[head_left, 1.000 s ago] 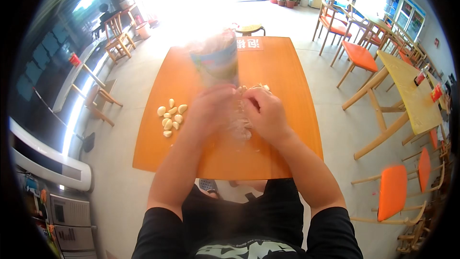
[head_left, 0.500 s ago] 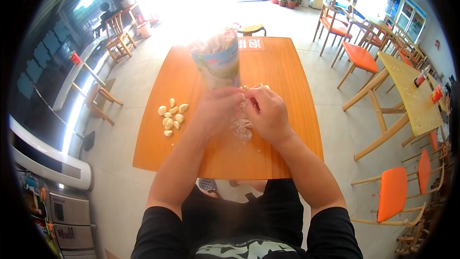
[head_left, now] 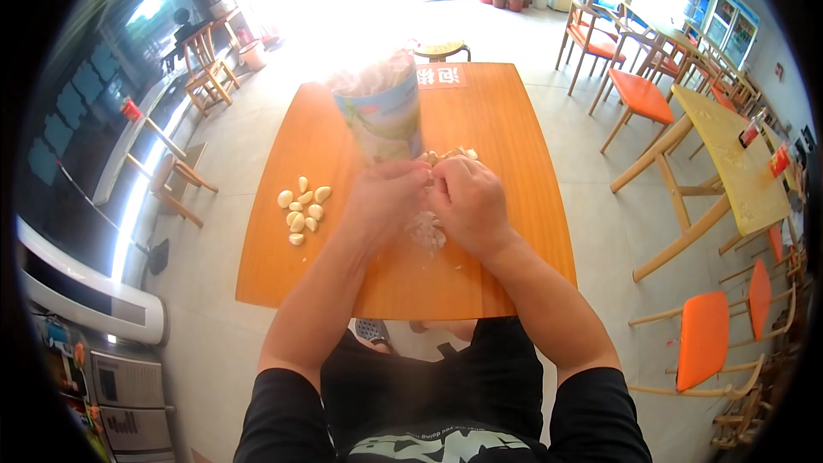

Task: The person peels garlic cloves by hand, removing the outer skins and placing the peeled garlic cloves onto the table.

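Observation:
My left hand [head_left: 381, 197] and my right hand [head_left: 467, 201] meet above the middle of the orange table [head_left: 506, 291], fingers pinched together. Whatever lies between the fingertips is too small and hidden to name. Below them lies a heap of pale papery skins [head_left: 426, 233]. Just beyond my right hand, unpeeled garlic cloves [head_left: 463, 154] show in part. Several peeled garlic cloves [head_left: 297, 221] are grouped on the table's left side. Behind my left hand stands a blue and green container [head_left: 383, 120], its top filled with pale crumpled material.
A red label with white characters [head_left: 441, 76] is on the table's far edge, with a stool [head_left: 441, 51] behind it. Orange chairs [head_left: 641, 96] and a yellow-topped table [head_left: 729, 159] stand to the right. A wooden chair [head_left: 206, 69] is at the far left.
My right hand has turned slightly, and its fingers are closed tighter against my left fingertips. The whole view has shifted a little. The peeled cloves lie as before.

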Demonstrator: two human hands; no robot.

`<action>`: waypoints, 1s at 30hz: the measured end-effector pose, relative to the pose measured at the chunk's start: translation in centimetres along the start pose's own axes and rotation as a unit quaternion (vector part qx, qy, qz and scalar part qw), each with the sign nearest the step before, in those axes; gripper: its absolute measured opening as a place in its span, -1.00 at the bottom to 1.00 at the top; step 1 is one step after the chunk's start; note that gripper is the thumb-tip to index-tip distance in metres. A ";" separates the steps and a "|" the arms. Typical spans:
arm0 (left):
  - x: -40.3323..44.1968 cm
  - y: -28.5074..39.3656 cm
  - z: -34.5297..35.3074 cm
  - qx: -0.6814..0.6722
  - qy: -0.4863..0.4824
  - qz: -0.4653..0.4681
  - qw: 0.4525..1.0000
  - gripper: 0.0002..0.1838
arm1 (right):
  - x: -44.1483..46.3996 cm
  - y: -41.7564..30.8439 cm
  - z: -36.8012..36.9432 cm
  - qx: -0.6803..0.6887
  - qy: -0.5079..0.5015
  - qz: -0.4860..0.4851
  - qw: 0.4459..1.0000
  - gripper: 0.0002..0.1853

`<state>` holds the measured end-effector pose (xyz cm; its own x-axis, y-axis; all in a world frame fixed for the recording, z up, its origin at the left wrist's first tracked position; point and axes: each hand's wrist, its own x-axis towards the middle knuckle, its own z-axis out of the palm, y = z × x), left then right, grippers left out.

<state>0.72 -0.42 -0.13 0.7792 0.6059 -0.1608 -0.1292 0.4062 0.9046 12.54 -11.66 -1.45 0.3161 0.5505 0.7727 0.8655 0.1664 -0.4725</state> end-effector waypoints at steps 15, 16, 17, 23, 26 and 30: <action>-0.5 0.3 0.3 -0.032 -0.014 0.009 0.999 -0.83 | -0.1 0.3 0.2 -0.015 -0.002 -0.035 0.999 -0.90; -0.4 0.3 0.2 -0.036 -0.020 0.010 0.999 -0.84 | -0.1 0.3 0.2 -0.015 -0.003 -0.035 0.999 -0.90; -0.3 0.2 0.1 -0.040 -0.028 0.011 0.999 -0.84 | -0.1 0.3 0.2 -0.014 -0.005 -0.034 0.999 -0.90; -0.3 0.2 0.3 0.001 0.002 0.001 1.000 -0.84 | -0.2 0.6 0.0 -0.025 -0.026 -0.016 0.999 -0.90; -0.2 0.2 0.2 0.030 0.001 -0.004 1.000 -0.86 | -0.2 0.6 -0.1 -0.019 -0.024 0.004 1.000 -0.90; -0.4 1.0 0.5 0.120 0.019 -0.028 0.992 -0.88 | 0.3 0.5 -0.8 -0.014 -0.015 0.065 0.998 -0.91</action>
<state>0.60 -0.56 1.06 0.7567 0.6139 -0.2247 0.0675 0.2686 0.9609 13.39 -12.02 -1.16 0.4150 0.5898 0.6928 0.8289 0.0688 -0.5551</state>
